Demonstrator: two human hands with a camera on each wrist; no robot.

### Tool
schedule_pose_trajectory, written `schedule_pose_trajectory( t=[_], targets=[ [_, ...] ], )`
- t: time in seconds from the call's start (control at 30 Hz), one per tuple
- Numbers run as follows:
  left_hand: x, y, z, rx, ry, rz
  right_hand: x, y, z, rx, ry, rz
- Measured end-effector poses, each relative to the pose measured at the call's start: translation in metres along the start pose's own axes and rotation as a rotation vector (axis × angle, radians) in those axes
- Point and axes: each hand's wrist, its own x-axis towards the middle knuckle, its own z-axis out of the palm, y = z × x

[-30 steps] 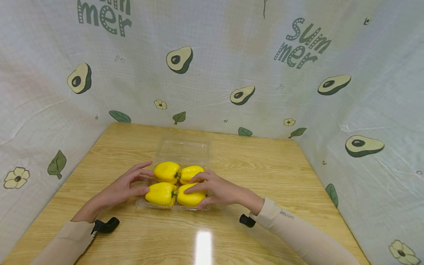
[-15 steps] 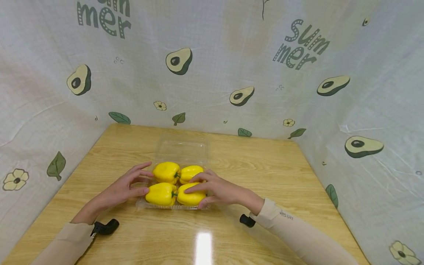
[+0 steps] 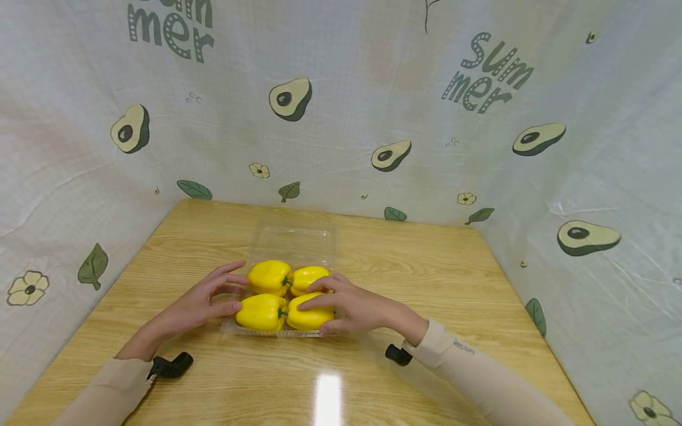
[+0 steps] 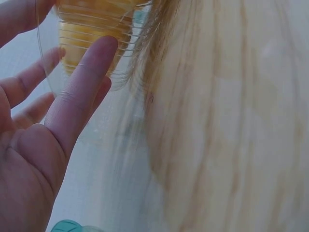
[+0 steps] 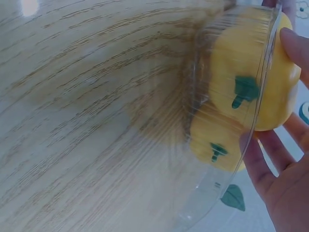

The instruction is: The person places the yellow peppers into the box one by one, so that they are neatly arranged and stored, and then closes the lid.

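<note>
Several yellow bell peppers sit in a clear plastic clamshell box (image 3: 229, 325), its lid (image 3: 295, 239) folded back behind it. My left hand (image 3: 194, 302) rests at the box's left end, thumb tip beside the front left pepper (image 3: 259, 312) and the other fingers spread along the side. In the left wrist view those fingers lie against the ribbed clear wall. My right hand (image 3: 354, 305) grips the front right pepper (image 3: 309, 312), fingers over its top and thumb at the front right corner. Its fingertips also meet the rim in the right wrist view.
The box stands on a wood-grain table (image 3: 415, 266). White cloth (image 3: 341, 106) printed with avocados hangs behind and on both sides. Black wrist mounts (image 3: 173, 364) sit at both cuffs.
</note>
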Motion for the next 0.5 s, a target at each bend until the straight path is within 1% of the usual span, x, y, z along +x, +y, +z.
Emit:
schedule_pose_trajectory(
  t=[0.13, 0.5],
  targets=[
    [0.0004, 0.0001, 0.0001, -0.004, -0.002, -0.001, -0.0004, 0.0005, -0.0006, -0.013, 0.006, 0.003],
    [0.0005, -0.0009, -0.0007, -0.007, 0.001, -0.014, -0.0034, 0.003, -0.0057, 0.022, 0.007, 0.038]
  ],
)
